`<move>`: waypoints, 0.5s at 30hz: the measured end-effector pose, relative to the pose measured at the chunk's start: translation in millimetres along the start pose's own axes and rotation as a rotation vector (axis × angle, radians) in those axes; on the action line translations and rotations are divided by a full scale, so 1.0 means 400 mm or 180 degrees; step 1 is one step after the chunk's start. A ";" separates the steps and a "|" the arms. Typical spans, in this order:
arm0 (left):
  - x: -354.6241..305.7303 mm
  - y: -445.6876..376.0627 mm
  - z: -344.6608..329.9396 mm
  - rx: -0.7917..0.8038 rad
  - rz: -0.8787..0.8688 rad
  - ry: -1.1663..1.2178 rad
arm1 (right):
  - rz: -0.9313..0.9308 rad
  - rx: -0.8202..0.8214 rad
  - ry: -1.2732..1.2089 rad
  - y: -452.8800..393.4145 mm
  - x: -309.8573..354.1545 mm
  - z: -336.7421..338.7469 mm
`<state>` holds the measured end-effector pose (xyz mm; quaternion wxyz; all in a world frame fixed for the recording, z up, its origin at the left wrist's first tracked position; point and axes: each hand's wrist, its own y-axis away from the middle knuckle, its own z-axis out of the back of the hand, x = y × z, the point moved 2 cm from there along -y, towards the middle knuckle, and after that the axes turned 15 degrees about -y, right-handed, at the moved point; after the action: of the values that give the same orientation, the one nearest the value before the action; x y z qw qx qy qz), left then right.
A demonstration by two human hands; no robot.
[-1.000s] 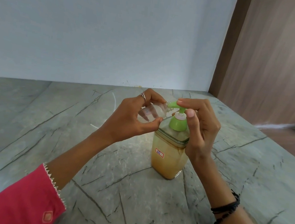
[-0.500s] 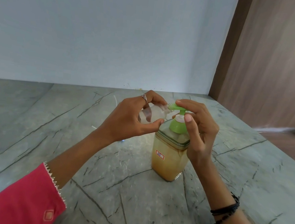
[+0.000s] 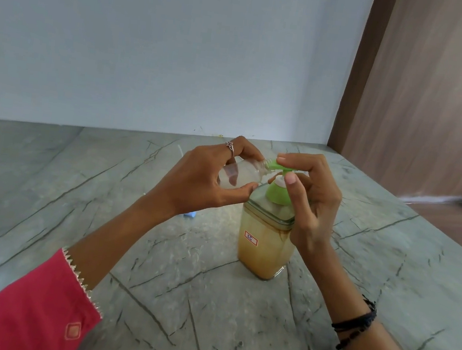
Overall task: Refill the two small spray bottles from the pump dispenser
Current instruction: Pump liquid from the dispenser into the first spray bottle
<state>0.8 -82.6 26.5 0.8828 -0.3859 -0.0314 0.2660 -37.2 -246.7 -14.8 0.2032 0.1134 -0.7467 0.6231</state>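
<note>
grey veined worktop (image 3: 75,214) fills the lower half of the frame, pale wall (image 3: 152,45) across the top, wood panel (image 3: 434,97) down the upper right. centre frame, the pump dispenser (image 3: 266,245) stands upright on the worktop, square clear body full of amber liquid, small red-edged label on its front face, green pump head on top. the right hand (image 3: 311,201) comes in from the lower right, fingers curled around the pump head, fingertip resting on top of the green spout, thumb against the collar, palm beside the dispenser's shoulder. the left hand (image 3: 203,180) reaches in from the lower left, fingers and thumb wrapped around a small clear spray bottle (image 3: 238,173), held tilted almost on its side just left of the pump, open neck touching the tip of the green spout. how much liquid is in the little bottle, can't tell. ring on one left finger, black bands (image 3: 355,324) on the right wrist, pink sleeves at both bottom corners. a small blue thing (image 3: 190,214) peeks out from behind the left wrist on the worktop, too hidden to identify.
</note>
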 end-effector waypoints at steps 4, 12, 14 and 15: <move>0.006 0.006 -0.008 0.0117 0.0039 -0.0144 | -0.0026 -0.0109 0.0279 -0.001 -0.002 0.000; 0.005 0.005 -0.012 0.0029 0.0154 0.0050 | 0.0207 0.0057 0.0171 0.004 -0.004 0.007; 0.004 0.005 -0.010 0.0021 0.0173 0.0070 | 0.0280 0.0128 0.0216 0.009 -0.006 0.010; 0.004 0.005 -0.009 0.0027 0.0188 0.0089 | 0.0320 0.0154 0.0267 0.010 -0.006 0.010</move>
<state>2.3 -83.3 22.2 0.8765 -0.3866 -0.0065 0.2867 -37.3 -250.2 -20.1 0.1999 0.0545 -0.7270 0.6546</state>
